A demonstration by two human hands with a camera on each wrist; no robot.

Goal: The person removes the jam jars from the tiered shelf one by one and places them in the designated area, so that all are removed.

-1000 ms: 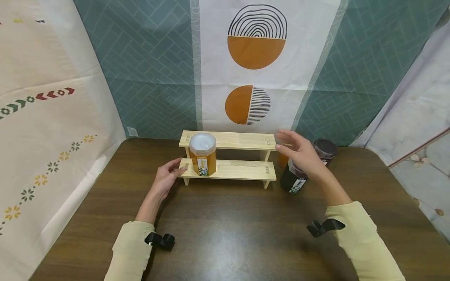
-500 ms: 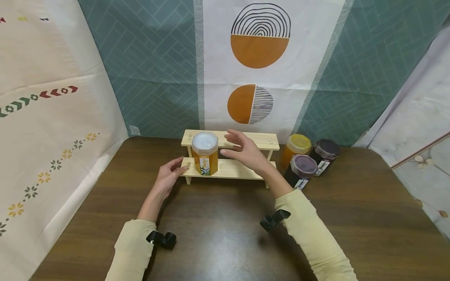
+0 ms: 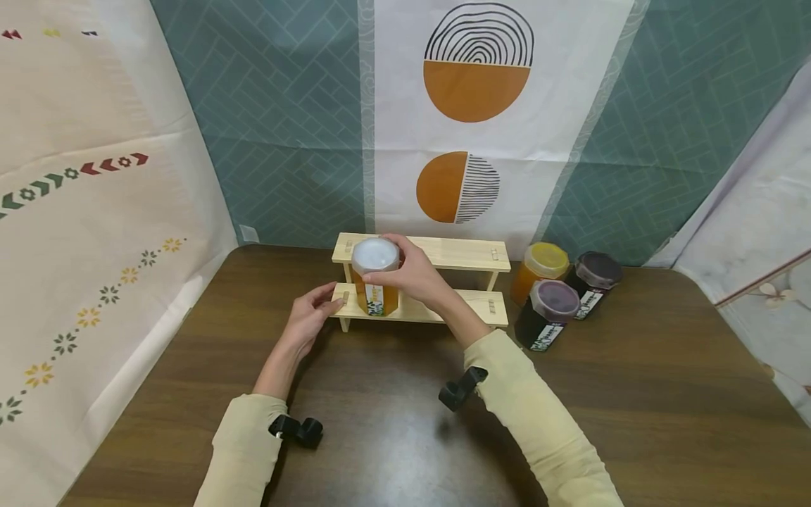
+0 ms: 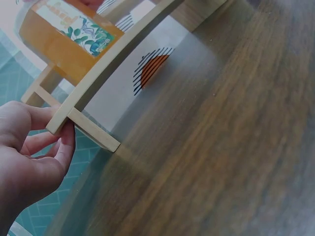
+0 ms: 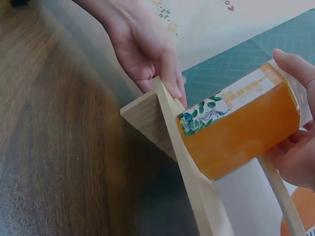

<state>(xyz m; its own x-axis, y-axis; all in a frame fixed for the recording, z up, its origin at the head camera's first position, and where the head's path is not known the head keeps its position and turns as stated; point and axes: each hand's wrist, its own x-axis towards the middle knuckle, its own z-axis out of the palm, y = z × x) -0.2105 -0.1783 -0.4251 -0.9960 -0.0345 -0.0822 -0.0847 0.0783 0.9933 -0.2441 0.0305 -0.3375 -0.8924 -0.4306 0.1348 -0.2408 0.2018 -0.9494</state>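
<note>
A two-step pale wooden rack (image 3: 443, 308) stands at the back of the brown table. On its lower step stands an orange jar with a white lid (image 3: 375, 273), seen also as the orange jar (image 5: 241, 129) and the jar (image 4: 64, 39). My right hand (image 3: 408, 276) grips the jar round its lid and upper side. My left hand (image 3: 310, 320) holds the left end of the lower step, thumb on top, fingers (image 4: 47, 147) under the rack's end (image 4: 74, 110).
Three more jars stand right of the rack: an orange one with a yellow lid (image 3: 537, 271), a dark one with a purple lid (image 3: 546, 315) and another dark one (image 3: 592, 276). Patterned cloth walls close in the back and sides. The brown table (image 3: 633, 394) stretches toward me.
My right hand has swung left from the jars beside the rack and taken hold of the white-lidded jar on the lower step. The left hand has stayed on the rack's end.
</note>
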